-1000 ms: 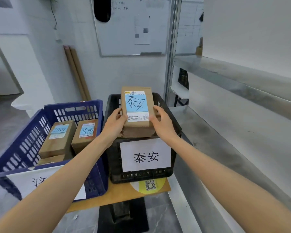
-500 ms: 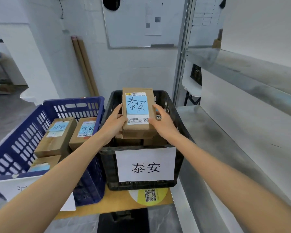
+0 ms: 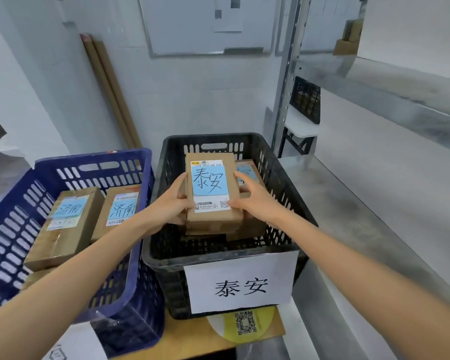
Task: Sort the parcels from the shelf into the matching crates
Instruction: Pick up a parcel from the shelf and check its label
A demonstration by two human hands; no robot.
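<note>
The black crate (image 3: pixel 172 162) labelled 泰安 stands just beside the blue crate (image 3: pixel 94 158). Inside it, the parcel (image 3: pixel 213 188) with the blue 泰安 note sits atop other parcels (image 3: pixel 248 168). My left hand (image 3: pixel 166 209) and right hand (image 3: pixel 255 201) grip its long sides.

Single head-worn wide-angle view, looking forward and down into the black crate (image 3: pixel 170 287) from above its labelled front wall, at close range. The blue crate (image 3: pixel 89 159) falls left of the black crate, the metal shelf (image 3: pixel 369 203) runs along its right, and the whiteboard (image 3: pixel 192 24) hangs behind it at the frame's top; straight edges bow toward the frame margins.
</note>
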